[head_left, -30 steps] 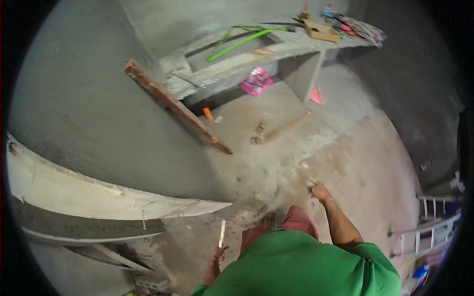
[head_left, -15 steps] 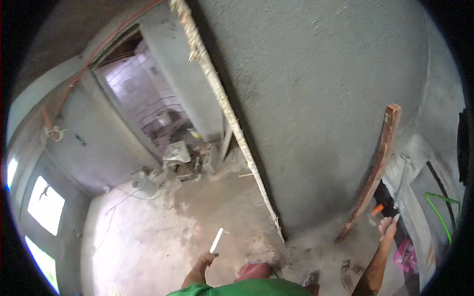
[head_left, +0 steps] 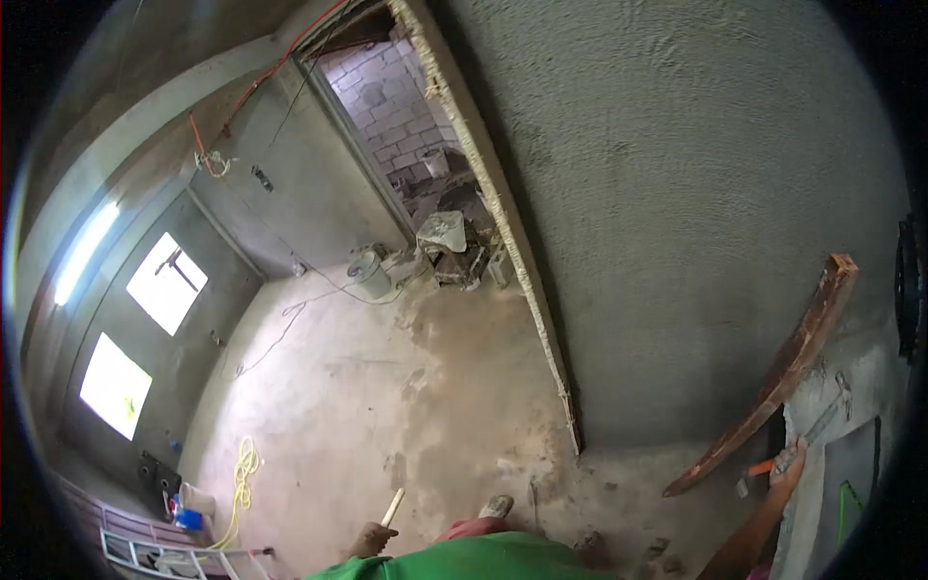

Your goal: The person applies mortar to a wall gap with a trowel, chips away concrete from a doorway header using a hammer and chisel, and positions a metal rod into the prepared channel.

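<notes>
My left hand [head_left: 371,539], low in the view, is closed around a short pale stick [head_left: 392,507] that points up and away. Out at the lower right, my right hand [head_left: 790,466] is closed on an orange-handled tool [head_left: 761,468] beside a rough plastered ledge [head_left: 829,387]. A small grey part shows past the handle's end; the fingers hide the rest, so its kind is unclear. A long grey metal tool [head_left: 824,423] lies along the ledge just above this hand. Close by, a curved reddish-brown plank [head_left: 788,377] leans at a slant.
A plaster-crusted wooden board [head_left: 493,208] stands along the grey wall [head_left: 677,193]. Across the floor are a bucket [head_left: 369,276], a cluttered stand [head_left: 447,256], a cord and a yellow rope [head_left: 244,478]. A ladder [head_left: 184,553] lies at the lower left.
My view has swung left, bringing the ladder and rope into sight. My right hand, fingers spread earlier, has closed on the orange handle. The left hand still holds the stick.
</notes>
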Demonstrator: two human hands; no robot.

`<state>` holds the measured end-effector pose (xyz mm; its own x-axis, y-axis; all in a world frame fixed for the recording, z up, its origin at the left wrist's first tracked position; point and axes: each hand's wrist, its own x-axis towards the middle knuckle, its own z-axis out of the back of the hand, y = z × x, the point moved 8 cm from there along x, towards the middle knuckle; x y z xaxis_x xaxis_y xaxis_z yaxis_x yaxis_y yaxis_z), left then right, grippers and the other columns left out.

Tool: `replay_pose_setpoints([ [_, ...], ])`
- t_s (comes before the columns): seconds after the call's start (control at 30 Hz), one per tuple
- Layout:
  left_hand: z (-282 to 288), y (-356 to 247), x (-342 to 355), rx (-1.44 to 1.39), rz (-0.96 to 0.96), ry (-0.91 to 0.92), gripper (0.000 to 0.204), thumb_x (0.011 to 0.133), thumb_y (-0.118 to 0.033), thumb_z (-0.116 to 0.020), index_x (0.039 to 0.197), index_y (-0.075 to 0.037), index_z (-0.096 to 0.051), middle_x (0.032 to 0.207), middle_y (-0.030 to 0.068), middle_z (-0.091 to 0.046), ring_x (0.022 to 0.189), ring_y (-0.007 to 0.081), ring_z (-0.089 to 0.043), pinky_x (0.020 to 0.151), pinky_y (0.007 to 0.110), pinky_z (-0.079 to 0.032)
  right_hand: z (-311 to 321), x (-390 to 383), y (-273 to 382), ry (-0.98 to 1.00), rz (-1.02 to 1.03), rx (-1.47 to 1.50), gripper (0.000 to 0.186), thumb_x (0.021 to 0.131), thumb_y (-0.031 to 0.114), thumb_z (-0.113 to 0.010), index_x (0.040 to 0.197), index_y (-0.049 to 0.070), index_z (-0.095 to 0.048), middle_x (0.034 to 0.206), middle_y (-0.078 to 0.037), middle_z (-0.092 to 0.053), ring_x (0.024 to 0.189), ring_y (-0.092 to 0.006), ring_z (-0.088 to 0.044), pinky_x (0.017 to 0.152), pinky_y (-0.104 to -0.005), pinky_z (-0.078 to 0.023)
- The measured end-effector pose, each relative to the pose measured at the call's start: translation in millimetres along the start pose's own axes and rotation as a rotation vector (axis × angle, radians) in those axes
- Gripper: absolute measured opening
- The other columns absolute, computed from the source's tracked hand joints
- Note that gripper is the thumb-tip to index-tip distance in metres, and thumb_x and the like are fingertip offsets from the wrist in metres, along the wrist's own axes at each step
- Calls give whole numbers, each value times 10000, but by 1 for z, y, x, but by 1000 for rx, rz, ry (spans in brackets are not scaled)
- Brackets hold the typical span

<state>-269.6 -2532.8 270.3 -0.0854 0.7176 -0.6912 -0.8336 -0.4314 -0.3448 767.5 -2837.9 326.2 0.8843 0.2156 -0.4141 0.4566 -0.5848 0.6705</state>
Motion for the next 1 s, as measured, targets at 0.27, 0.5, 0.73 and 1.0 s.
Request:
replay_pose_setpoints([
  [0.27, 43, -96, 65, 15, 142, -98, 408, 803, -356, -760, 810, 31, -631, 572, 49, -540, 442, 178, -509, 397, 347, -430, 9, -115, -46, -106, 484, -368, 241, 983, 227, -537, 1159, 62, -553, 664, -4, -448, 568, -109, -461, 476, -293, -379],
  [0.5, 109, -111, 185, -6, -30, -39, 411, 805, -355, -761, 806, 35, -630, 572, 68, -558, 449, 174, -540, 408, 339, -461, 32, -243, -69, -514, 425, -958, 460, 898, 435, -654, 994, -14, -649, 708, -68, -584, 637, -191, -516, 644, -354, -448],
  [0.73, 179, 8, 290, -172, 118, 48, 319, 821, -269, -753, 773, 7, -601, 553, 52, -513, 426, 168, -502, 379, 331, -436, 77, -359, -305, -646, 294, -1734, 416, 791, 388, -743, 903, -2, -653, 740, -93, -632, 651, -210, -555, 627, -381, -461],
  [1.0, 292, 43, 406, -616, 100, -52, 160, 815, -138, -689, 857, -47, -564, 625, 9, -504, 451, 144, -489, 356, 297, -392, -5, -448, -602, 357, -571, -2208, 449, 684, 438, -811, 813, 30, -675, 746, -116, -682, 659, -237, -631, 617, -403, -485],
])
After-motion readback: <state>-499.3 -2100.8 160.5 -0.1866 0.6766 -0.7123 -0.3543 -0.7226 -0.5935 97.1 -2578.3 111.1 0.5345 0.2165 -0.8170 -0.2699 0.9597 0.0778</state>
